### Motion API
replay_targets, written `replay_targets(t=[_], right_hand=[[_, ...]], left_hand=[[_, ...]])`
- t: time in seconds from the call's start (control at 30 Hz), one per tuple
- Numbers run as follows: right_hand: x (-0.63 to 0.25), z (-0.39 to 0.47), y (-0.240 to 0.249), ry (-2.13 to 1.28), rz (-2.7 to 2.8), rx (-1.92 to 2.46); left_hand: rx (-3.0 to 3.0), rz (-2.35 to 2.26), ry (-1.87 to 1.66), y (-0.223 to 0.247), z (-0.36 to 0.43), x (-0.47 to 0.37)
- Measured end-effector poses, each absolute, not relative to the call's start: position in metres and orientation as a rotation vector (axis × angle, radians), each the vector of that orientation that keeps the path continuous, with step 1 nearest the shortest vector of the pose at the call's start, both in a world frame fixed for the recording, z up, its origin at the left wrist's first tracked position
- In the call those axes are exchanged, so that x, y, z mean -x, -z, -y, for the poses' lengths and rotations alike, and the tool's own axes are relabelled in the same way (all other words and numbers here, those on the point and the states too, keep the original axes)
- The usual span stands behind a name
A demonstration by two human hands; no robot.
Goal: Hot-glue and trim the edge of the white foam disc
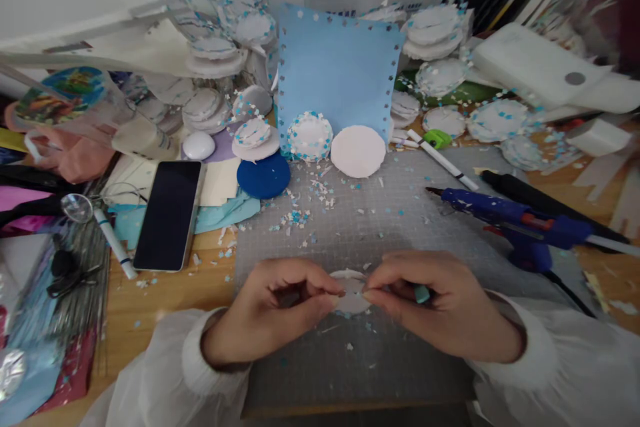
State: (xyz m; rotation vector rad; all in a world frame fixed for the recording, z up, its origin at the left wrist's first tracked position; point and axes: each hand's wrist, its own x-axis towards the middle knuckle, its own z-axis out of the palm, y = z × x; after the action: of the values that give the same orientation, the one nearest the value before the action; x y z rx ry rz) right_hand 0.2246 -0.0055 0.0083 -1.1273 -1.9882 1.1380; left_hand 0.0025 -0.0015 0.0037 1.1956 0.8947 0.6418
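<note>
Low in the middle, a small white disc (353,303) with a rough, layered edge sits between my hands above the grey cutting mat. The fingertips of my left hand (287,303) are pinched at the disc's left side. My right hand (435,300) pinches at its right side, with a small teal piece (423,293) tucked under its curled fingers. The fingertips cover parts of the disc, and any finer piece between them is too small to make out. Tiny blue and white stars (297,217) lie scattered on the mat beyond.
A blue glue gun (515,213) lies right, near a white pen (443,160). Left are a phone (170,213) and a dark blue disc (263,175). A light blue card (340,73) stands at the back, among several white discs with star garlands; a plain white disc (359,151) leans there.
</note>
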Motion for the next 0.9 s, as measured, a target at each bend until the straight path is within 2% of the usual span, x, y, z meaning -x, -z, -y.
replay_targets(t=[0.27,0.37,0.5,0.9], right_hand=[[-0.225,0.0,-0.007,-1.259,1.804,1.384],[-0.227,-0.002,-0.004,-1.383,1.602,1.485],[-0.227,-0.003,0.0,-1.578,1.352,1.457],[-0.221,-0.003,0.0,-1.752,0.949,1.406]], left_hand=[[-1.102,-0.976,-0.654,-0.001,0.002,-0.007],[-1.216,-0.988,-0.776,0.0,-0.001,-0.005],[-1.432,-0.916,-0.914,0.001,-0.005,0.001],[-1.549,-0.778,-0.819,0.012,-0.005,0.006]])
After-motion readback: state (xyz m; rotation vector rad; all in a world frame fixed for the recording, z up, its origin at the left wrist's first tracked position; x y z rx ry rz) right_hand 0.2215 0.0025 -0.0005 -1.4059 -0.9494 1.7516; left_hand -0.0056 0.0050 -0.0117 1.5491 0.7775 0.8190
